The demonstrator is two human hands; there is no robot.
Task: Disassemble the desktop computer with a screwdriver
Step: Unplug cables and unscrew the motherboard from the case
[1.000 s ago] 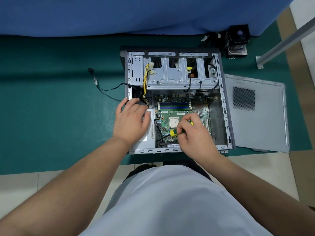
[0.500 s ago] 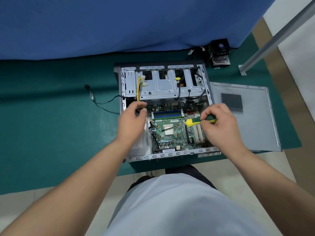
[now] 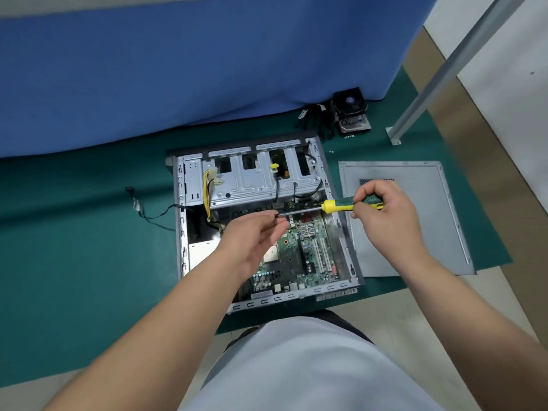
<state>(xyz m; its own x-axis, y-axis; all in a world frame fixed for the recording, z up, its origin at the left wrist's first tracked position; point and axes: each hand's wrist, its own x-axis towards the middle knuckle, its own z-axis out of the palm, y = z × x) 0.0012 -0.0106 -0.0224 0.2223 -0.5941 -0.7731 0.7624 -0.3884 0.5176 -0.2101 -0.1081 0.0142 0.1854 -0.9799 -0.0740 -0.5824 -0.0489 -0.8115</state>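
A green mat (image 3: pixel 74 232) covers the floor, with a blue cloth (image 3: pixel 178 69) hanging behind it and pale tiles along the near edge. A grey metal pole (image 3: pixel 444 63) slants down at the right to a small foot on the mat.

The open computer case (image 3: pixel 181 232) lies on its side in the middle of the mat. Inside it, a green circuit board (image 3: pixel 299 256) fills the near half, and a silver drive cage (image 3: pixel 255 179) sits at the far end with yellow wires (image 3: pixel 207 188) running down beside it. A black cable (image 3: pixel 154 215) trails out of the case's left side onto the mat. The grey side panel (image 3: pixel 415 232) lies flat just beside the case on the right. Behind the case, near the cloth, stands a black cooling fan on its finned block (image 3: pixel 351 112), with a bundle of black cables (image 3: pixel 314 120) next to it and a few small screws (image 3: pixel 350 137) on the mat.

The right hand (image 3: pixel 382 215) is curled around the green and yellow handle of the screwdriver (image 3: pixel 341 206), holding it level above the case with the shaft pointing left. The left hand (image 3: pixel 255 241) is raised over the circuit board, palm turned up, fingers loosely bent, and its fingertips (image 3: pixel 280 222) meet the tip end of the shaft. Whether they pinch the tip or anything on it cannot be told.
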